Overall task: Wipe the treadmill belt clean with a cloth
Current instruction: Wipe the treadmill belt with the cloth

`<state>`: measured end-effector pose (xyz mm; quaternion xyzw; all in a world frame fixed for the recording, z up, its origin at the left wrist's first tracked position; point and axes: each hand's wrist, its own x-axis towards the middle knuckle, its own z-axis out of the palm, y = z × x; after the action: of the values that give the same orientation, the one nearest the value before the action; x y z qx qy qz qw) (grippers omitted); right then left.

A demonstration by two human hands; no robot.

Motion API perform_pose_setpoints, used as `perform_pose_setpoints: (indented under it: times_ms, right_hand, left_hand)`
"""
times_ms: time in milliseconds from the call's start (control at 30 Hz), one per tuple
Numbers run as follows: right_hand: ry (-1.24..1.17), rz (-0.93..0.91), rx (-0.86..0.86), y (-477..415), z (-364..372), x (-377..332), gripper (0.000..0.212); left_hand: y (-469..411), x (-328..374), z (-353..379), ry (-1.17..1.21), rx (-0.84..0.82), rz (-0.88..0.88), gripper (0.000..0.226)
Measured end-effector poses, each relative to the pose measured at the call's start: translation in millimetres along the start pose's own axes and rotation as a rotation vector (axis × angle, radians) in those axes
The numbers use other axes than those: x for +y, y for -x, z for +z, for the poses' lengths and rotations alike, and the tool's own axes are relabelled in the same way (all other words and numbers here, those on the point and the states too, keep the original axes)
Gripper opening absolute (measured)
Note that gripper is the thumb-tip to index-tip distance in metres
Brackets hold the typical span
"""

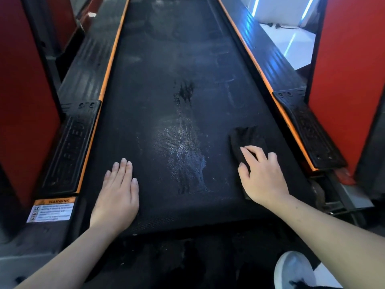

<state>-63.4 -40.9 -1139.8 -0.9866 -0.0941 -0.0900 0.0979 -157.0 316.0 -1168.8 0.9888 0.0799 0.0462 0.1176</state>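
The black treadmill belt (162, 84) runs away from me, dusty, with a wet shiny patch (185, 155) in its middle. A dark cloth (248, 138) lies on the belt's right side. My right hand (262, 176) lies on the cloth's near part, fingers bent over it and pressing it onto the belt. My left hand (118, 192) rests flat on the belt's near left, fingers straight and together, holding nothing.
Black side rails with orange edging flank the belt, the left rail (70, 147) and the right rail (312, 130). A warning sticker (52, 211) sits at the near left corner. Red panels stand on both sides. My white shoe (293, 270) is at the bottom right.
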Motion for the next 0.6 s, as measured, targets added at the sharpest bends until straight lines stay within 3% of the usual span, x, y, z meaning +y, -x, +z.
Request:
perform_pose_setpoints:
  times_ms: [433,600]
  right_hand:
    - [-0.034,-0.003,-0.017,27.6,-11.2,-0.7,0.052]
    - [-0.168,-0.007,-0.026,23.3,-17.4,4.5,0.046]
  left_hand:
    - [18.4,-4.0,-7.0,0.086,-0.022,0.033,0.065]
    - [18.7,-12.4,-28.7,0.063,-0.001,0.096,0.062]
